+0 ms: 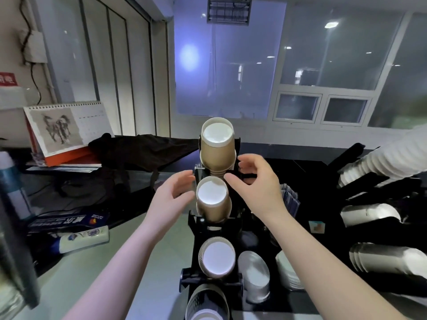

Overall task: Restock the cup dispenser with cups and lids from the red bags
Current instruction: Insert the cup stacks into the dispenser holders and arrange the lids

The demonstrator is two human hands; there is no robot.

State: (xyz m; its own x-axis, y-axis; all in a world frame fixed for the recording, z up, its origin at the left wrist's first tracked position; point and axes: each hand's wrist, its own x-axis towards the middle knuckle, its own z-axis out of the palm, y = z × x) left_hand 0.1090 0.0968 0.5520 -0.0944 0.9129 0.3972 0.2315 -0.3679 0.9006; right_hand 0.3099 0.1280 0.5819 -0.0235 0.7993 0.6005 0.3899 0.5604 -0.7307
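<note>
Head view: cup dispenser (pixel 196 224) rows at 12 o'clock hold brown cups (pixel 216 151). Left hand (pixel 175 192) and right hand (pixel 256 181) flank them, fingers relaxed, empty. Restock looks well advanced; no red bags visible.

Dim, bluish indoor light, window glare, fisheye-bent edges, perhaps slight motion blur.
</note>
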